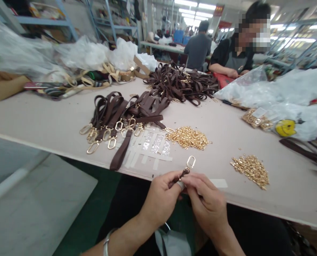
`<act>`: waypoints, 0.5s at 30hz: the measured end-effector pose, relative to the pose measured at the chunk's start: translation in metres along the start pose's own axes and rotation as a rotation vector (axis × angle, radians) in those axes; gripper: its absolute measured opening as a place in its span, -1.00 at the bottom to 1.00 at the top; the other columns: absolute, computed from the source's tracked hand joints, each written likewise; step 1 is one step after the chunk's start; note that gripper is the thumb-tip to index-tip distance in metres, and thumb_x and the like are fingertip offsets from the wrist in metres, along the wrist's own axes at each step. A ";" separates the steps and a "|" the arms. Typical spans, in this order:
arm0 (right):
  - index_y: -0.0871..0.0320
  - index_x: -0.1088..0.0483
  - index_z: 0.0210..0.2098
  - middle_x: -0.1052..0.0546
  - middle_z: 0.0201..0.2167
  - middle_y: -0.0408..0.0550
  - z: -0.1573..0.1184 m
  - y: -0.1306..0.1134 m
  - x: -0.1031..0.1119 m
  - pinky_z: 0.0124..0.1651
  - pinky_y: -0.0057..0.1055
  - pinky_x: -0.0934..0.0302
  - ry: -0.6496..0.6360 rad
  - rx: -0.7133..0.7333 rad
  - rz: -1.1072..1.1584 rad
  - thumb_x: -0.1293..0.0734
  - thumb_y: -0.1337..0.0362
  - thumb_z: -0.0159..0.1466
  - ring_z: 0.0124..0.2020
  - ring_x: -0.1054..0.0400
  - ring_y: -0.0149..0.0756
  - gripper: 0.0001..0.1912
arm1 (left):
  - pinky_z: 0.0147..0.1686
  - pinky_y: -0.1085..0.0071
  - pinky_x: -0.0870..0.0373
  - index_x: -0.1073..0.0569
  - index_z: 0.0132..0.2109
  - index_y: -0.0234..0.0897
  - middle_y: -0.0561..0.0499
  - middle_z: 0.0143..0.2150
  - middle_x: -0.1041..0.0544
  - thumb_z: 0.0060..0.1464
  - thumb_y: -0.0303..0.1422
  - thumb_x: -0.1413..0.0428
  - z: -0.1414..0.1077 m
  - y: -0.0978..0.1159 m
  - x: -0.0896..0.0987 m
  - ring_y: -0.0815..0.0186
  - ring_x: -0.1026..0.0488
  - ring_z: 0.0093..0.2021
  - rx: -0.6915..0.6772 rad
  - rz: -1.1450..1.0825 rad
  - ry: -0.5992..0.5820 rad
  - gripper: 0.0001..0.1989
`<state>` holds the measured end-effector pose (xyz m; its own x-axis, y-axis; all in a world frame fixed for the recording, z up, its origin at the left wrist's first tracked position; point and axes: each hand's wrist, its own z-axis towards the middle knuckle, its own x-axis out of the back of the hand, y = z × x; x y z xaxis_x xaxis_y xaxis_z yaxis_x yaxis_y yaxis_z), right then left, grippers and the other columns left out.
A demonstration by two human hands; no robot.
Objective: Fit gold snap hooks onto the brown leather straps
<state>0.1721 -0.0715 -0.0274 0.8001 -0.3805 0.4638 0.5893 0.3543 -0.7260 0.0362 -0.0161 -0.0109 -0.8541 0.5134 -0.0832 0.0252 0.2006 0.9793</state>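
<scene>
My left hand (160,195) is closed around a dark brown leather strap (174,182), and a whitish wrap covers its thumb tip. At the strap's far end a gold oval ring (191,162) sticks up over the table edge. My right hand (207,199) pinches close against the strap, meeting the left thumb; whatever lies between its fingertips is too small to make out. Just beyond the hands is a heap of small gold metal pieces (189,137). A second gold heap (251,170) lies to the right.
Brown straps with gold rings (112,110) lie left of centre, before a larger strap pile (182,81). Tape strips (147,156) cross clear plastic on the table. Plastic bags (286,89) crowd the right side. Across the table a co-worker (235,53) handles something red.
</scene>
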 end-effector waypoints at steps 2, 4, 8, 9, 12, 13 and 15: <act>0.06 -0.52 -0.07 -0.55 -0.13 -0.02 0.003 0.004 0.002 0.00 -0.36 -0.37 -0.013 0.001 -0.066 -0.25 0.49 0.33 -0.07 -0.45 -0.28 -0.69 | -0.44 0.48 -0.34 -0.62 -0.09 -0.30 0.03 -0.39 -0.54 0.19 -0.38 -0.06 0.007 0.000 -0.003 0.35 -0.38 -0.43 0.040 -0.064 -0.029 -0.74; 0.07 -0.50 -0.05 -0.53 -0.13 -0.01 0.006 0.008 0.005 -0.06 -0.40 -0.39 -0.020 -0.032 -0.098 -0.24 0.47 0.35 -0.10 -0.46 -0.30 -0.71 | -0.43 0.47 -0.32 -0.61 -0.11 -0.34 0.04 -0.43 -0.48 0.19 -0.39 -0.04 0.013 -0.001 -0.005 0.36 -0.35 -0.44 0.039 -0.092 -0.038 -0.73; 0.05 -0.47 0.00 -0.54 -0.08 -0.01 0.012 0.011 0.016 0.00 -0.32 -0.38 -0.013 0.070 -0.187 -0.27 0.49 0.33 -0.06 -0.43 -0.27 -0.67 | -0.41 0.46 -0.31 -0.60 -0.11 -0.37 0.03 -0.44 -0.46 0.20 -0.41 0.01 0.016 0.002 -0.007 0.35 -0.35 -0.42 0.032 -0.122 -0.076 -0.70; 0.05 -0.46 0.01 -0.54 -0.05 -0.01 0.013 0.012 0.018 0.05 -0.26 -0.36 -0.035 0.140 -0.221 -0.27 0.51 0.31 -0.03 -0.41 -0.24 -0.65 | -0.41 0.46 -0.31 -0.60 -0.13 -0.38 0.03 -0.43 -0.46 0.20 -0.40 0.02 0.017 0.003 -0.007 0.35 -0.34 -0.42 0.030 -0.121 -0.086 -0.70; 0.07 -0.45 0.05 -0.56 0.00 -0.04 0.018 0.013 0.022 0.11 -0.11 -0.31 -0.146 0.333 -0.328 -0.28 0.54 0.29 0.03 -0.35 -0.15 -0.59 | -0.41 0.48 -0.29 -0.59 -0.21 -0.39 0.04 -0.44 -0.45 0.18 -0.42 0.01 0.017 0.004 -0.006 0.38 -0.31 -0.44 0.024 -0.106 -0.095 -0.73; 0.09 -0.45 0.07 -0.57 0.00 -0.04 0.019 0.013 0.022 0.11 -0.10 -0.31 -0.174 0.374 -0.355 -0.28 0.54 0.28 0.04 -0.33 -0.13 -0.59 | -0.42 0.49 -0.28 -0.58 -0.24 -0.39 0.05 -0.45 -0.44 0.16 -0.43 0.00 0.017 0.004 -0.005 0.38 -0.30 -0.45 0.031 -0.109 -0.099 -0.75; 0.16 -0.44 0.08 -0.57 -0.01 -0.01 0.021 0.014 0.022 0.12 -0.11 -0.31 -0.205 0.420 -0.378 -0.28 0.54 0.29 0.07 -0.30 -0.11 -0.60 | -0.43 0.49 -0.25 -0.55 -0.30 -0.39 0.09 -0.49 -0.39 0.16 -0.44 0.01 0.017 0.005 -0.002 0.40 -0.27 -0.47 0.042 -0.108 -0.126 -0.77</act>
<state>0.1998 -0.0571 -0.0167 0.5067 -0.3881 0.7698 0.7978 0.5496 -0.2480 0.0470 -0.0021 -0.0091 -0.7814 0.5867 -0.2128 -0.0397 0.2936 0.9551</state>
